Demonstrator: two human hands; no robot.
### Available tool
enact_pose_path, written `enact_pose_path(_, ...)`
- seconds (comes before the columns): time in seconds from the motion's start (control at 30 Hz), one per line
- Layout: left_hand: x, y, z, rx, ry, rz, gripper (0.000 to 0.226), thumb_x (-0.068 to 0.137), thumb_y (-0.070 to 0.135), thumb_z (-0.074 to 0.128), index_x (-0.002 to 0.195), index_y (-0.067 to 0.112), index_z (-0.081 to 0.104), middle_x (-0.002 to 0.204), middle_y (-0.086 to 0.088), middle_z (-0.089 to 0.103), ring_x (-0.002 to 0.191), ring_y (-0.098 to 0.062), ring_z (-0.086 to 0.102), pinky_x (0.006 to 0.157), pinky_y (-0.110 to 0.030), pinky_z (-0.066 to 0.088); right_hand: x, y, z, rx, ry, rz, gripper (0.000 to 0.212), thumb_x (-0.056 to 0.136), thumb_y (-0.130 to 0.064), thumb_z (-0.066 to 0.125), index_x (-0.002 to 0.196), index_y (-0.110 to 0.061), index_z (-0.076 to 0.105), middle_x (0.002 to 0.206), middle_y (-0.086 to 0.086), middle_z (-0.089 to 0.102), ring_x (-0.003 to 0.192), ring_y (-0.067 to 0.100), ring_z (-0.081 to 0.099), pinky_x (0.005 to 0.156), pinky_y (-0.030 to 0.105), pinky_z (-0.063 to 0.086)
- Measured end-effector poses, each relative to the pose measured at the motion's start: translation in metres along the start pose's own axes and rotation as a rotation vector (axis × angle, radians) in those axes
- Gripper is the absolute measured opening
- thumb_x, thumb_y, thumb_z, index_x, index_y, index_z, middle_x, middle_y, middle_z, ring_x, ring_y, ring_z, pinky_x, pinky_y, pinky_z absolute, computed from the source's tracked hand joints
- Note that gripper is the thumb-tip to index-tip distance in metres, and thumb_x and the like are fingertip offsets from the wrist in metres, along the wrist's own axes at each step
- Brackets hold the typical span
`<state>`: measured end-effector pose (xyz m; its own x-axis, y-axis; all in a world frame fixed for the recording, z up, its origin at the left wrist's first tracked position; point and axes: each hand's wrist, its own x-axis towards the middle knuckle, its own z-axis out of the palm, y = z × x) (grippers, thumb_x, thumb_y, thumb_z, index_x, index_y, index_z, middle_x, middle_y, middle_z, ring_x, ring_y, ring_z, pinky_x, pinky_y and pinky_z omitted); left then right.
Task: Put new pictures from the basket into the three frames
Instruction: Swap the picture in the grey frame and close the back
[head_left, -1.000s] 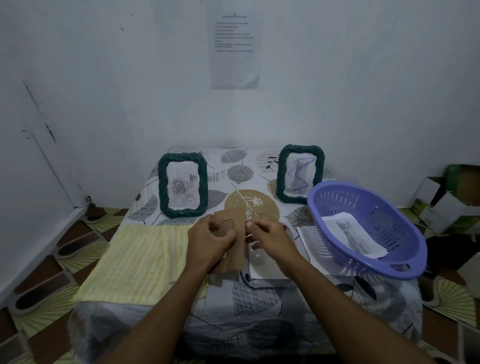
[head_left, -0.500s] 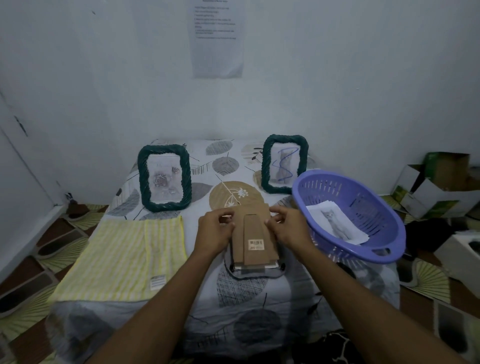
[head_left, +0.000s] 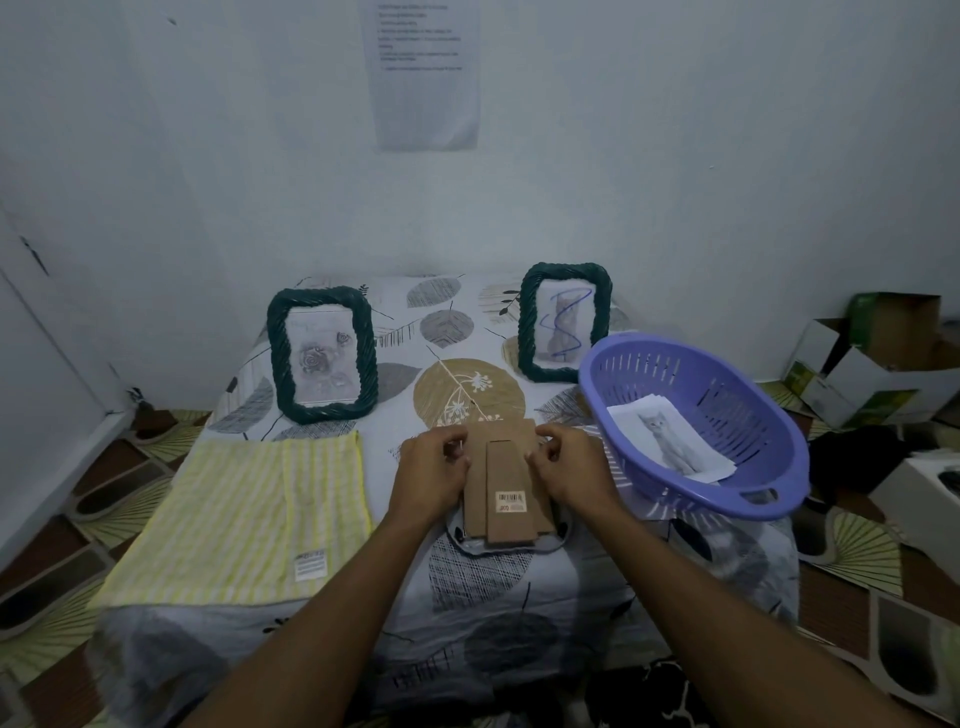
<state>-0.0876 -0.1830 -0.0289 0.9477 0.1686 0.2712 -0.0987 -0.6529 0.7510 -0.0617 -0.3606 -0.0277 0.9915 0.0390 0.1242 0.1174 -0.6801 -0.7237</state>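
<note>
The third frame (head_left: 506, 540) lies face down near the front middle of the desk (head_left: 467, 587). Its brown cardboard back (head_left: 475, 493) faces up, with the folded stand strip and a barcode sticker along the centre. Both hands work at the upper part of that back. The left hand (head_left: 434, 475) has curled fingers pinching the left edge, and the right hand (head_left: 571, 470) has curled fingers pinching the right edge. What exactly sits under the fingertips is too small to tell.

Just right of the right hand sits the purple basket (head_left: 589, 374), with a cat picture (head_left: 670, 441) lying inside it. Behind the basket's left rim stands a green rope-edged frame (head_left: 527, 322) with a picture scribbled over in blue. A second green frame (head_left: 278, 364) stands upright at the back left and shows roses.

A yellow striped cloth (head_left: 228, 509) lies flat left of the left hand. A printed sheet (head_left: 426, 78) hangs on the wall, and cardboard boxes (head_left: 872, 374) sit on the floor to the right.
</note>
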Motion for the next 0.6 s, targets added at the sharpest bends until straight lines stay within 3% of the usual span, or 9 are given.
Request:
enact_pose_path(0.17,0.0013,-0.0062,0.0030,0.025,-0.027,-0.012,0.037,0.084,0.003,0.066,0.120,0.011,0.066,0.115,-0.007,0.069,0.090,-0.011,0.059,0.087,-0.023,0.047,-0.0009,0.0032,0.0022,-0.045,-0.007,-0.033,0.036,0.091,-0.022,0.061,0.128,-0.022,0.061,0.084,-0.001,0.070,0.076,0.013,0.063,0.072,0.031,0.053)
enact_pose_path(0.4,-0.0009,-0.0072,0.0072,0.047,-0.035,0.025,0.031,0.087,0.003,0.063,0.117,0.007,0.067,0.112,-0.009,0.069,0.090,-0.013,0.061,0.082,-0.018,0.044,-0.0024,0.0041,0.0012,-0.107,-0.013,-0.103,0.029,0.091,-0.019,0.064,0.120,-0.017,0.065,0.096,0.006,0.073,0.084,0.018,0.066,0.080,0.038,0.057)
enact_pose_path(0.5,-0.0031,-0.0075,0.0067,0.084,-0.024,0.081,0.024,0.085,0.002,0.064,0.108,0.007,0.070,0.101,-0.009,0.071,0.082,-0.013,0.061,0.078,-0.025,0.050,-0.0024,0.0053,0.0020,-0.147,-0.005,-0.137,0.023,0.090,-0.019,0.065,0.112,-0.015,0.068,0.098,0.007,0.072,0.086,0.019,0.065,0.079,0.035,0.055)
enact_pose_path(0.6,-0.0069,-0.0084,0.0083,0.108,-0.019,0.126,0.024,0.082,-0.001,0.063,0.104,0.006,0.070,0.099,-0.010,0.071,0.087,-0.020,0.064,0.081,-0.034,0.055,-0.0031,0.0085,0.0040,-0.203,-0.005,-0.155,0.013,0.090,-0.021,0.065,0.100,-0.015,0.069,0.097,0.006,0.068,0.089,0.019,0.060,0.078,0.034,0.053)
